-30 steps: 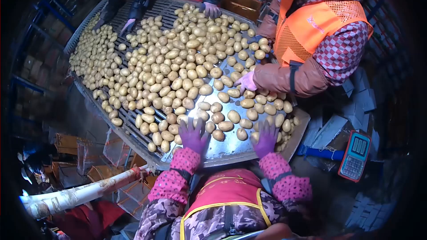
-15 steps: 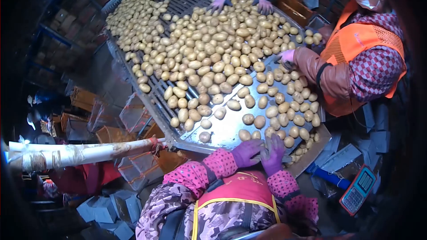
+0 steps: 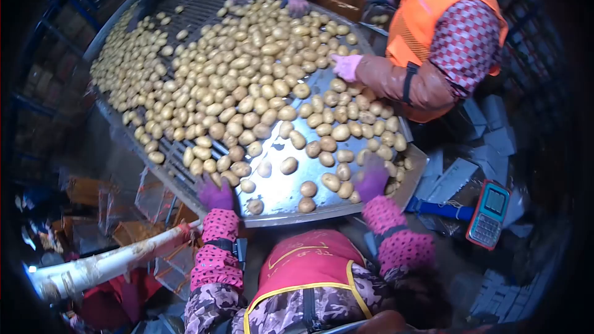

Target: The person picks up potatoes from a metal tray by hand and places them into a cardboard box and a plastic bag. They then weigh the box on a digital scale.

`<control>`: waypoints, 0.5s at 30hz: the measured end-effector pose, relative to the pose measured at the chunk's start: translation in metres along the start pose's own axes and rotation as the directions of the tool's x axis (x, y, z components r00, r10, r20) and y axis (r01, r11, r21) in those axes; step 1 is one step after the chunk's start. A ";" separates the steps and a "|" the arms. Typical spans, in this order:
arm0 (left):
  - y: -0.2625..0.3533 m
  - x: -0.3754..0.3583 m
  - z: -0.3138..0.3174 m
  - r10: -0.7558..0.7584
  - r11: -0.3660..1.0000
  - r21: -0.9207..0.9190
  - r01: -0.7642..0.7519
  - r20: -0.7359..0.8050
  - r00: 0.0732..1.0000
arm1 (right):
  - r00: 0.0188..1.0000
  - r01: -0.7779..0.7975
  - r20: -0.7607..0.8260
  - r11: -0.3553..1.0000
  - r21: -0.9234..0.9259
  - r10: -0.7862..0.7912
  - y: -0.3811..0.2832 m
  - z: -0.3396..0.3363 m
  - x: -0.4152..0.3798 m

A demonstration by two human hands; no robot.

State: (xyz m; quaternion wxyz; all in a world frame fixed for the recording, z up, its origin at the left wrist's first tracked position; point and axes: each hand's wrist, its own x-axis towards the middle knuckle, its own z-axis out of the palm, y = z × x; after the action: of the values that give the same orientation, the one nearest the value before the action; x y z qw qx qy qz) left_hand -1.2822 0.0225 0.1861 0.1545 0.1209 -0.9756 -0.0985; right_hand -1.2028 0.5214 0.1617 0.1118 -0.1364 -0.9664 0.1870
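Many yellow-brown potatoes (image 3: pixel 232 77) are spread over a slatted metal sorting table (image 3: pixel 297 215) with a smooth steel plate at its near end. My left hand (image 3: pixel 216 196), in a purple glove, is at the near left edge, fingers apart and right beside several potatoes on the bars. On the right, my purple-gloved right hand (image 3: pixel 372 179) reaches over the potatoes on the plate, slightly blurred, with its fingers stretched forward and thumb apart. A few loose potatoes (image 3: pixel 307 189) lie on the plate between my hands.
A person in an orange vest (image 3: pixel 427 21) works at the right side, with a pink-gloved hand (image 3: pixel 346 67) among the potatoes. More gloved hands (image 3: pixel 297 5) work at the far edge. A white pole (image 3: pixel 117 256) stands at left, a keypad display (image 3: pixel 489 213) at right.
My hands, close together at the near edge before, have moved apart: the left to the left beside the bars, the right forward onto the potatoes. The view has shifted.
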 end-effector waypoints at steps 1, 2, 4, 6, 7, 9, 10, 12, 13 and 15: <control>-0.002 -0.002 0.012 -0.004 0.993 0.115 -0.002 0.050 0.999 | 0.999 -0.001 0.034 1.000 -0.012 0.002 0.021 0.049 -0.040; 0.010 -0.010 0.022 0.007 0.985 0.169 -0.017 0.063 0.998 | 0.996 0.049 0.080 0.995 -0.092 -0.041 -0.024 0.003 -0.048; 0.054 -0.017 0.013 0.103 0.974 0.184 -0.130 0.149 0.983 | 0.995 0.101 -0.012 0.961 0.256 -0.101 -0.060 -0.015 -0.079; 0.088 -0.020 0.012 0.195 0.970 0.101 -0.221 0.225 0.955 | 0.947 0.318 0.030 0.946 0.069 -0.320 -0.075 -0.020 -0.106; 0.099 -0.022 0.018 0.199 0.976 0.047 -0.214 0.221 0.955 | 0.951 0.300 0.090 0.953 -0.026 -0.297 -0.089 -0.034 -0.104; 0.137 -0.024 0.020 0.201 0.970 0.117 -0.215 0.120 0.972 | 0.957 0.283 0.053 0.959 0.027 -0.284 -0.094 -0.048 -0.100; 0.152 -0.025 0.010 0.230 0.969 0.039 -0.244 0.217 0.949 | 0.959 0.281 0.039 0.959 0.027 -0.282 -0.093 -0.047 -0.100; 0.177 -0.023 -0.001 0.338 0.941 -0.084 -0.328 0.283 0.898 | 0.956 0.290 0.033 0.956 0.033 -0.292 -0.091 -0.043 -0.103; 0.187 -0.030 0.004 0.424 0.901 -0.204 -0.382 0.235 0.875 | 0.954 0.297 0.021 0.954 0.025 -0.298 -0.090 -0.042 -0.103; 0.201 -0.040 0.013 0.408 0.910 -0.252 -0.329 0.407 0.817 | 0.949 0.315 0.003 0.949 0.010 -0.315 -0.091 -0.045 -0.104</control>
State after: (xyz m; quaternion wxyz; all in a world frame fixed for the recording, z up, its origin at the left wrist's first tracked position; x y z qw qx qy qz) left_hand -1.2906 0.2269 0.2094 -0.0499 -0.1105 -0.9771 -0.1750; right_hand -1.1131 0.4236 0.2209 0.1387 0.0208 -0.9751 0.1718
